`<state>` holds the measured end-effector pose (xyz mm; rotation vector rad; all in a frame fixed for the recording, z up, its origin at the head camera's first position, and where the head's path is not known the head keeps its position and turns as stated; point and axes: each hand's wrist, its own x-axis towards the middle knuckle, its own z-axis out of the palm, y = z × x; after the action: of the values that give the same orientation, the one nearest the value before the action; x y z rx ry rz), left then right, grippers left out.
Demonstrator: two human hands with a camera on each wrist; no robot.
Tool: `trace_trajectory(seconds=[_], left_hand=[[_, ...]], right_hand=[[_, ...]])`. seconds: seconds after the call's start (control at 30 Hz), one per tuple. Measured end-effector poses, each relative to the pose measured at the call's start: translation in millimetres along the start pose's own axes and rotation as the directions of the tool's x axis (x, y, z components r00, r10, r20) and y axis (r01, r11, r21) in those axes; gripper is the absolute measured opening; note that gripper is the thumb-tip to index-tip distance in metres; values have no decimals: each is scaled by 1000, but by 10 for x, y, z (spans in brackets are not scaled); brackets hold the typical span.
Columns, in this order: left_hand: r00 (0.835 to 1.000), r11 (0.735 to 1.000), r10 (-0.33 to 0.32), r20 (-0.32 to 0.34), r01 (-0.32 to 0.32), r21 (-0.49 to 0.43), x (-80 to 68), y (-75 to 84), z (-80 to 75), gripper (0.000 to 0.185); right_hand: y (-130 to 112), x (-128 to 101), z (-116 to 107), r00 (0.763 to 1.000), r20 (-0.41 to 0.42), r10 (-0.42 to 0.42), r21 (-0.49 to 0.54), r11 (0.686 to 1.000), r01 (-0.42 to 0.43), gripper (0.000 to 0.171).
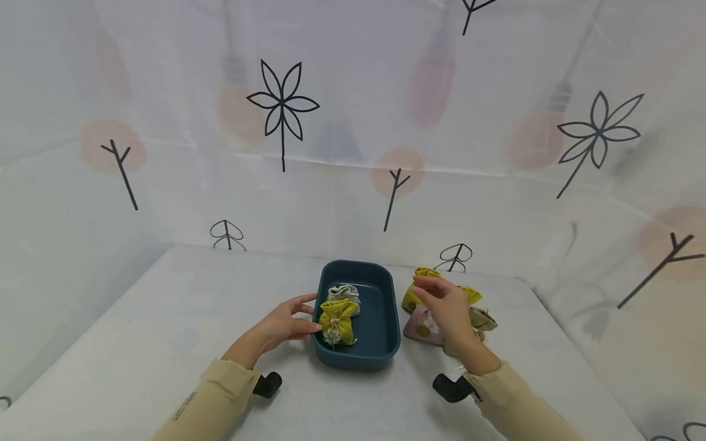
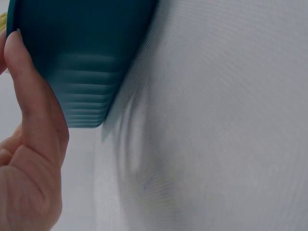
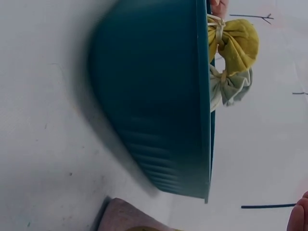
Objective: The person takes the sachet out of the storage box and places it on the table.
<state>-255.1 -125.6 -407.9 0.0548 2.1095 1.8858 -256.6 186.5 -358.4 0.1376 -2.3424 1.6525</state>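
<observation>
A dark teal plastic bin (image 1: 380, 306) holds a yellow drawstring pouch (image 1: 338, 321) with a white flower and a pale grey-green drawstring pouch (image 1: 344, 294). My left hand (image 1: 287, 320) touches the bin's left rim, thumb and fingers spread apart; its thumb (image 2: 26, 77) reaches up to the rim in the left wrist view. Over a cluster of pouches right of the bin hovers my right hand (image 1: 445, 306), fingers loosely bent, with nothing visible in it. Beneath it lies a pink pouch (image 1: 423, 326) with a gold disc, and a yellow pouch (image 1: 410, 300) stands behind.
Another yellow pouch (image 1: 470, 294) and a khaki pouch (image 1: 482, 318) lie partly hidden by the right hand. The white-covered table (image 1: 182, 331) meets a patterned cloth backdrop (image 1: 342, 202) behind and at both sides. Black wrist mounts (image 1: 268, 385) sit under the sleeves.
</observation>
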Motion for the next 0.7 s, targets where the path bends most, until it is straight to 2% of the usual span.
trace_trajectory(seconds=[0.13,0.4,0.7], left_hand=[[1000,1000,-2,-2,2,5,-6,7,-1,77],[1000,1000,2,0,-2,5,-9,4,-6,77],[1000,1000,0,-3,0,11,-4,3,-1,78]], right_hand=[[-92,18,44,999,30,24,-4,1000,-24,29],[-131,85,129,997,73,-31,16,999,30,28],[-145,190,218,991,134,22,19,1000,-25,33]])
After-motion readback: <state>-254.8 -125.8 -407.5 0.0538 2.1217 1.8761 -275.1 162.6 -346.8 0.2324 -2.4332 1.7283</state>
